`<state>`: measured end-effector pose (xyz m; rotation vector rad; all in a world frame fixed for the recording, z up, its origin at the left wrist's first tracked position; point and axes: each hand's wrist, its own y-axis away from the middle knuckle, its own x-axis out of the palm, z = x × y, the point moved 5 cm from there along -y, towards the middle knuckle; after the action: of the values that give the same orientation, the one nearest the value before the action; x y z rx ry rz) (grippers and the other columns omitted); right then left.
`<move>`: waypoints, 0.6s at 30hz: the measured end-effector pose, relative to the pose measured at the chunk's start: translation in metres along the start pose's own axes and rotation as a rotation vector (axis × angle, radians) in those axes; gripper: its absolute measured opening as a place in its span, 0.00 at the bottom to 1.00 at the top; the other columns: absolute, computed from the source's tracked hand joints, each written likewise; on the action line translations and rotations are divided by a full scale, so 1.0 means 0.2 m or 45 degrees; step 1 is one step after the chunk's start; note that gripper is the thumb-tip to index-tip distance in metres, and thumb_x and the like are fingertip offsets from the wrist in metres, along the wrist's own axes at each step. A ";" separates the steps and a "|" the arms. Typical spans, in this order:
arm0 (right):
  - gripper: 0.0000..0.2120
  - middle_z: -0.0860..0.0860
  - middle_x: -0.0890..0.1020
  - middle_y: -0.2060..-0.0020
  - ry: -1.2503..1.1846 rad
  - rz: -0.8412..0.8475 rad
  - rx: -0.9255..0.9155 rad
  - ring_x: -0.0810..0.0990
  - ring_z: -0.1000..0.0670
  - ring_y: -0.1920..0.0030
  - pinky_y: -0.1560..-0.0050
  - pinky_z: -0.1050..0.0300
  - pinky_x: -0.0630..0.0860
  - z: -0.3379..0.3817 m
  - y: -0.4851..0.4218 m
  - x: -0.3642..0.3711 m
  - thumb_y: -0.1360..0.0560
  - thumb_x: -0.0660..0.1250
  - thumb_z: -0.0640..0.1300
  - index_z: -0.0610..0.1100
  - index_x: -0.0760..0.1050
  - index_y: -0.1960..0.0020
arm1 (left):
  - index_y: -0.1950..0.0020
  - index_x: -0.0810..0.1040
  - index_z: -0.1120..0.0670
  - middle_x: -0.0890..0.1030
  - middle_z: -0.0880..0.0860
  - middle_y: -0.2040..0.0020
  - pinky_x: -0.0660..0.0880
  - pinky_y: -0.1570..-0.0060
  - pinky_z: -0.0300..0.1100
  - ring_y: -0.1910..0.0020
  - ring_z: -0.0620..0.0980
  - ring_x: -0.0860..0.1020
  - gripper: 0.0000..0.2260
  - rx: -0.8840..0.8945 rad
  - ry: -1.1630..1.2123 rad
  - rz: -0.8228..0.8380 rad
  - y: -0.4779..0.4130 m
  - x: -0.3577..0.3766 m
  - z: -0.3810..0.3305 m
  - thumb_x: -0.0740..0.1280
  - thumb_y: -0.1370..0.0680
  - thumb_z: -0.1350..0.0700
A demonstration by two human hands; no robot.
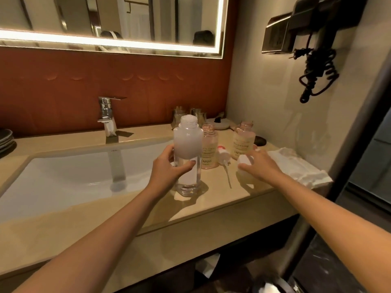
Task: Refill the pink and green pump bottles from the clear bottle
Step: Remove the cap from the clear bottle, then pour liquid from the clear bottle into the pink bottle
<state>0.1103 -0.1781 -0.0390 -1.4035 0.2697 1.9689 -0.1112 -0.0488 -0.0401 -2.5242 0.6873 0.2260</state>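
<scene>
A tall clear bottle (187,153) with its cap off stands upright on the counter beside the sink, and my left hand (169,166) is wrapped around its middle. Just behind it stands a small pinkish bottle (209,149) with an open neck. A second small bottle (243,140) stands further right, also with its pump off. A white pump head (224,157) with its tube lies on the counter between them. My right hand (259,163) rests on a white cap (245,161) in front of the second small bottle.
The white sink basin (63,178) and chrome faucet (108,117) lie to the left. A folded white towel (296,166) sits at the right end of the counter. Glasses and a small dish stand at the back. A hair dryer hangs on the right wall.
</scene>
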 end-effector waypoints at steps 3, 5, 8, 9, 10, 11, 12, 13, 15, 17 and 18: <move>0.27 0.44 0.61 0.28 0.003 0.074 0.011 0.69 0.43 0.33 0.38 0.52 0.69 -0.07 -0.01 0.07 0.25 0.65 0.51 0.51 0.62 0.28 | 0.33 0.70 0.53 0.75 0.51 0.39 0.73 0.51 0.35 0.42 0.48 0.73 0.26 0.016 -0.002 -0.011 -0.01 0.03 0.01 0.73 0.29 0.57; 0.29 0.44 0.63 0.29 0.017 0.095 0.013 0.71 0.43 0.35 0.40 0.52 0.71 -0.10 -0.02 0.11 0.26 0.66 0.52 0.51 0.61 0.28 | 0.33 0.69 0.52 0.75 0.51 0.39 0.74 0.48 0.39 0.41 0.49 0.73 0.26 0.012 0.012 -0.011 -0.01 0.03 0.03 0.73 0.29 0.56; 0.29 0.45 0.67 0.30 0.099 0.111 0.060 0.72 0.43 0.36 0.42 0.50 0.74 -0.11 -0.05 0.13 0.27 0.66 0.56 0.50 0.63 0.29 | 0.34 0.68 0.49 0.74 0.51 0.37 0.73 0.43 0.43 0.40 0.48 0.72 0.26 -0.001 0.030 0.012 -0.02 0.04 0.04 0.73 0.29 0.54; 0.29 0.45 0.68 0.31 0.126 0.069 0.065 0.71 0.43 0.35 0.41 0.48 0.74 -0.10 -0.06 0.12 0.27 0.66 0.58 0.50 0.64 0.29 | 0.35 0.67 0.47 0.73 0.49 0.37 0.73 0.43 0.43 0.39 0.48 0.72 0.26 -0.005 0.046 0.027 -0.02 0.04 0.04 0.73 0.29 0.52; 0.29 0.45 0.69 0.32 0.125 -0.019 0.057 0.70 0.42 0.35 0.42 0.45 0.74 -0.08 -0.07 0.10 0.27 0.65 0.60 0.49 0.65 0.30 | 0.36 0.65 0.45 0.72 0.48 0.37 0.73 0.42 0.43 0.39 0.48 0.72 0.27 -0.010 0.060 0.047 -0.01 0.04 0.04 0.72 0.31 0.48; 0.29 0.45 0.71 0.33 0.082 -0.131 0.035 0.70 0.42 0.35 0.42 0.44 0.75 -0.05 -0.08 0.08 0.27 0.64 0.60 0.48 0.66 0.31 | 0.36 0.64 0.44 0.72 0.48 0.37 0.74 0.42 0.45 0.38 0.49 0.72 0.29 -0.019 0.068 0.066 0.00 0.05 0.04 0.72 0.33 0.45; 0.29 0.45 0.71 0.34 -0.006 -0.223 0.005 0.70 0.42 0.36 0.42 0.44 0.75 -0.01 -0.09 0.05 0.27 0.64 0.60 0.47 0.66 0.32 | 0.35 0.63 0.44 0.71 0.48 0.37 0.74 0.41 0.46 0.38 0.50 0.72 0.32 -0.026 0.069 0.080 0.00 0.05 0.04 0.72 0.35 0.43; 0.29 0.46 0.72 0.34 -0.125 -0.272 -0.023 0.70 0.43 0.36 0.41 0.43 0.74 0.04 -0.10 0.04 0.27 0.64 0.59 0.46 0.66 0.31 | 0.35 0.63 0.44 0.71 0.48 0.37 0.74 0.42 0.47 0.38 0.51 0.73 0.34 -0.032 0.065 0.085 0.00 0.06 0.05 0.72 0.37 0.42; 0.29 0.46 0.71 0.33 -0.356 -0.273 -0.037 0.70 0.45 0.35 0.38 0.46 0.71 0.12 -0.13 0.04 0.26 0.66 0.57 0.45 0.65 0.30 | 0.33 0.62 0.45 0.71 0.50 0.36 0.75 0.42 0.48 0.39 0.53 0.74 0.37 -0.045 0.055 0.074 0.00 0.07 0.06 0.73 0.39 0.42; 0.30 0.47 0.69 0.32 -0.530 -0.242 -0.016 0.69 0.47 0.34 0.38 0.48 0.71 0.20 -0.18 0.07 0.26 0.67 0.55 0.46 0.63 0.29 | 0.34 0.63 0.46 0.72 0.51 0.37 0.76 0.43 0.49 0.40 0.54 0.75 0.35 -0.029 0.047 0.053 -0.01 0.07 0.08 0.75 0.37 0.45; 0.31 0.47 0.67 0.31 -0.594 -0.214 -0.023 0.69 0.47 0.34 0.37 0.47 0.71 0.23 -0.21 0.09 0.27 0.67 0.56 0.46 0.61 0.29 | 0.35 0.63 0.45 0.72 0.51 0.38 0.76 0.43 0.50 0.40 0.55 0.76 0.34 -0.010 0.038 0.043 -0.02 0.07 0.08 0.76 0.36 0.48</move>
<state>0.0983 -0.1150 -0.0282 -0.9053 -0.0782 2.0885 -0.0975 -0.0439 -0.0564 -2.5293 0.7429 0.2033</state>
